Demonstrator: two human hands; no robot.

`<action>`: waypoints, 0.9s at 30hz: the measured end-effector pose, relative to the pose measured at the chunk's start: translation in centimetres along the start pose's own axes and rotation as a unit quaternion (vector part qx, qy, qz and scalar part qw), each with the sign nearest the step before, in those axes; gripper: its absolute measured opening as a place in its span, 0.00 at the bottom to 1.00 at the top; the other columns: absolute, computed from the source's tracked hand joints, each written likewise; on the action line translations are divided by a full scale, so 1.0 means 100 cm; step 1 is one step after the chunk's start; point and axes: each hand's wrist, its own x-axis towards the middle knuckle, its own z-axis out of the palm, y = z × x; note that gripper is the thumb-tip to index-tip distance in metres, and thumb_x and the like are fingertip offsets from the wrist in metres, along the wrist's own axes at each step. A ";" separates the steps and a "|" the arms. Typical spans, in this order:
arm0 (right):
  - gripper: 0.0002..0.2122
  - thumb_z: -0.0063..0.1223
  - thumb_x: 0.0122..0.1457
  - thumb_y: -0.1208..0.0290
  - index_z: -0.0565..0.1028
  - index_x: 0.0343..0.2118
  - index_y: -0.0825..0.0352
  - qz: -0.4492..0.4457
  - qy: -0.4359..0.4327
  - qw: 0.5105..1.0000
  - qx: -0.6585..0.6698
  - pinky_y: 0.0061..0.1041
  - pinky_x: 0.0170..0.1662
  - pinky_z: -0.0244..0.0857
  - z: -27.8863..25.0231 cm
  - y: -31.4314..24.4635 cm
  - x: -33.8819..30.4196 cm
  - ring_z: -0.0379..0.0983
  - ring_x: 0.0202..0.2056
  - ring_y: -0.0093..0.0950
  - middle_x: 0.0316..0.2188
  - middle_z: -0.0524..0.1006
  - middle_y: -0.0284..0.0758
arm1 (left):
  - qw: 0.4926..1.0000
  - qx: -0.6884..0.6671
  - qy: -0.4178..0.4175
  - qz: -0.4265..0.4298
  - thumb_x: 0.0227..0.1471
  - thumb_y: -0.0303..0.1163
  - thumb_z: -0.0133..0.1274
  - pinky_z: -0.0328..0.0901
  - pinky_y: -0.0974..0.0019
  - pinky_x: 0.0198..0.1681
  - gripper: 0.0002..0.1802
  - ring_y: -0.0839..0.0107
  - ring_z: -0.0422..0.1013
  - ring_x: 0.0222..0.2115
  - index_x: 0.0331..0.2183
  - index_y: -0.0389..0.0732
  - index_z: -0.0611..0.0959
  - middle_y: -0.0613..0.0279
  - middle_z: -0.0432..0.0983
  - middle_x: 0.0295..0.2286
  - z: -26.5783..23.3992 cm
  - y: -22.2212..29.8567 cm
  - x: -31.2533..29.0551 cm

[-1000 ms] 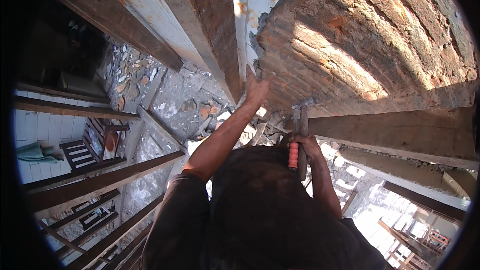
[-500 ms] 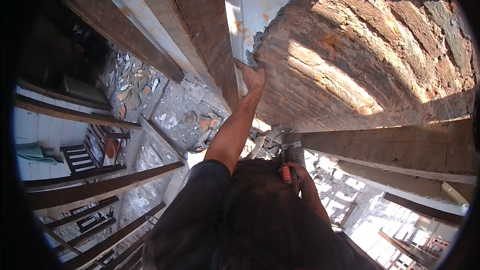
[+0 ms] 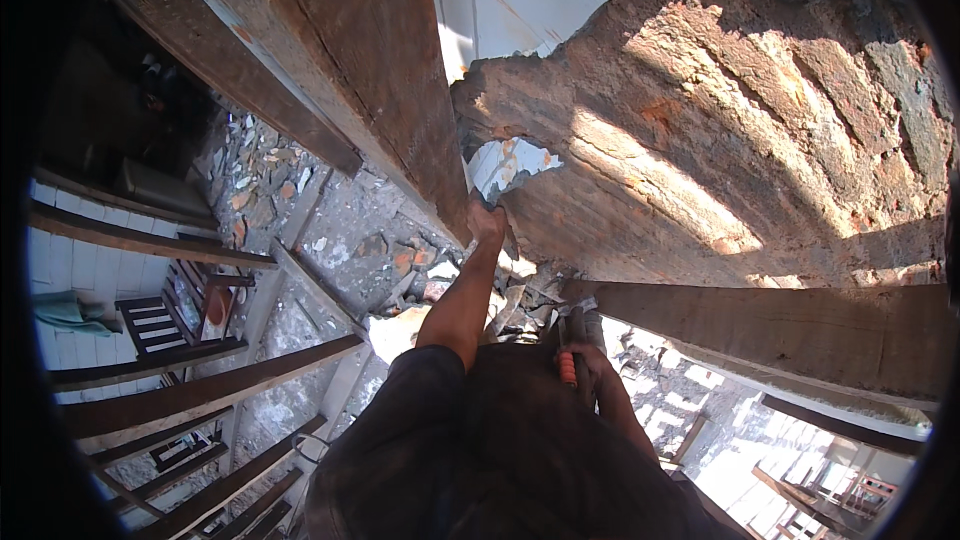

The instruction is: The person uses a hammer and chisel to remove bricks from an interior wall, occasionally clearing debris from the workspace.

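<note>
My left hand (image 3: 487, 221) reaches forward, its fingers curled at the edge of a rough brown slab (image 3: 640, 190), right beside a thick wooden beam (image 3: 375, 60). What the fingertips hold, if anything, is hidden. Just beyond the hand, a ragged hole in the slab lets a pale sheet (image 3: 510, 162) show through. Close to my body on the right, my right hand (image 3: 592, 365) is closed on a tool with an orange grip (image 3: 567, 368). The tool's dark far end is too small to make out.
Broken bricks and rubble (image 3: 405, 258) cover the ground below. A horizontal timber (image 3: 770, 325) crosses at right, with several narrower beams (image 3: 210, 390) at lower left. A slatted wooden chair (image 3: 155, 325) and a green cloth (image 3: 70, 310) are at far left.
My left hand has come down and nearer along the slab's edge, and its fingers have curled in. The ragged hole now shows where it was. The right hand keeps the tool.
</note>
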 end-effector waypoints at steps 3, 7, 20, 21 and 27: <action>0.12 0.52 0.57 0.67 0.73 0.33 0.75 0.041 0.062 0.995 0.059 0.29 0.23 0.70 0.018 -0.009 -0.025 0.70 0.19 0.27 0.21 0.72 0.36 | 0.994 0.072 -0.078 -0.037 0.40 0.27 0.55 0.67 0.48 0.46 0.33 0.42 0.74 0.42 0.52 0.42 0.74 0.41 0.79 0.38 0.005 -0.016 -0.019; 0.12 0.55 0.56 0.67 0.74 0.35 0.73 0.045 0.136 0.989 0.045 0.31 0.33 0.73 0.016 -0.010 -0.028 0.76 0.27 0.32 0.28 0.77 0.41 | 0.994 0.063 -0.094 -0.012 0.38 0.28 0.55 0.66 0.45 0.48 0.36 0.42 0.73 0.42 0.54 0.44 0.73 0.39 0.78 0.38 0.010 -0.030 -0.042; 0.13 0.53 0.58 0.66 0.74 0.34 0.74 0.079 0.122 0.989 0.025 0.31 0.34 0.74 0.021 -0.024 -0.008 0.76 0.27 0.32 0.28 0.78 0.40 | 0.976 0.057 -0.159 0.137 0.37 0.24 0.52 0.69 0.47 0.39 0.41 0.41 0.75 0.33 0.58 0.49 0.70 0.38 0.78 0.31 -0.008 -0.022 -0.058; 0.13 0.53 0.58 0.66 0.74 0.34 0.74 0.079 0.115 0.990 0.030 0.31 0.34 0.74 0.021 -0.024 -0.008 0.76 0.27 0.32 0.28 0.78 0.40 | 0.973 0.066 -0.187 0.120 0.37 0.24 0.52 0.69 0.47 0.38 0.42 0.41 0.75 0.32 0.59 0.49 0.70 0.39 0.78 0.30 -0.009 -0.017 -0.059; 0.12 0.53 0.58 0.66 0.74 0.34 0.74 0.083 0.079 0.993 0.003 0.31 0.32 0.74 0.024 -0.030 -0.011 0.76 0.26 0.32 0.27 0.77 0.41 | 0.941 0.108 -0.285 0.147 0.38 0.23 0.52 0.69 0.46 0.39 0.42 0.42 0.75 0.33 0.59 0.51 0.69 0.39 0.79 0.32 -0.036 0.009 -0.062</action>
